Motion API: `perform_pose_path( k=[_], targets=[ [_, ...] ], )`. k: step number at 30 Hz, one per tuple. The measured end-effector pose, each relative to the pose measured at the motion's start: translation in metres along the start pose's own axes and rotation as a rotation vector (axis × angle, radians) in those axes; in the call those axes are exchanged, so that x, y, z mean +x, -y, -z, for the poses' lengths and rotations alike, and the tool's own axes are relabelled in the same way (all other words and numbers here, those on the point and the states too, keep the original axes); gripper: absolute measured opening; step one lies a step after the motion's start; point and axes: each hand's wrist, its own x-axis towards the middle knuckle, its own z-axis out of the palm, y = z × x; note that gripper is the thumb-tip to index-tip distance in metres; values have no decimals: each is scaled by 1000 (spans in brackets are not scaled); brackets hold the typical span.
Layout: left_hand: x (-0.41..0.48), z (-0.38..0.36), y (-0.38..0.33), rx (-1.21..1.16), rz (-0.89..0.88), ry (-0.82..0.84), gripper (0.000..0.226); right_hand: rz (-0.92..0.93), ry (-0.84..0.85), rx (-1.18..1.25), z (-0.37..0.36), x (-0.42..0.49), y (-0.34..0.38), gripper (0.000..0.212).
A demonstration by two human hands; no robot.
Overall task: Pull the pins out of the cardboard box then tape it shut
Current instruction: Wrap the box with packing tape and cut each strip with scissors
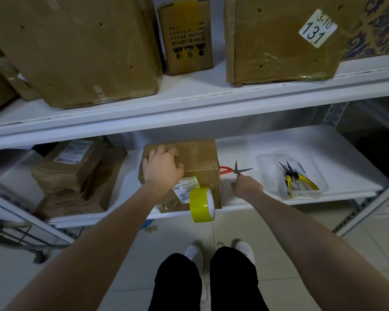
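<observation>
Black trousers (206, 281) stand before the lower shelf (301, 149). There the left hand (162, 168) curls its fingers over the cardboard box (198, 153). Just beside it, the right hand (247, 187) pinches the scissors (243, 169). A yellow tape roll (200, 205) sits against the box's front.

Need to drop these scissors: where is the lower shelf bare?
Bare white shelf lies between the cardboard box and the clear tray, around the scissors, and behind that tray. A narrow strip separates the box from the packages on the left, which crowd that end.
</observation>
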Motion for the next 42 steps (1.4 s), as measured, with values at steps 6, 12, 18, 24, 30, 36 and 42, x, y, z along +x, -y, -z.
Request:
perform_pose_path(
  k=[6,12,18,24,30,36,42],
  targets=[
    [4,-1,3,-51,15,-6,35,-62,-34,-165,-8,7,11,29],
    [8,-2,3,-80,10,6,28,-125,-1,-189,-11,9,8,46],
    [-1,1,12,-185,128,-118,31,-170,-45,-19,-1,7,-8,37],
    [-14,9,21,-9,72,56,44,-139,-4,285,23,-6,-10,20],
    [-15,16,13,80,45,253,48,-29,-122,556,38,-26,-6,12],
    [-16,15,6,114,47,271,46,167,-222,482,53,-53,-3,6],
    [-15,19,4,26,79,278,46,342,-299,218,73,-79,19,12]
  ],
)
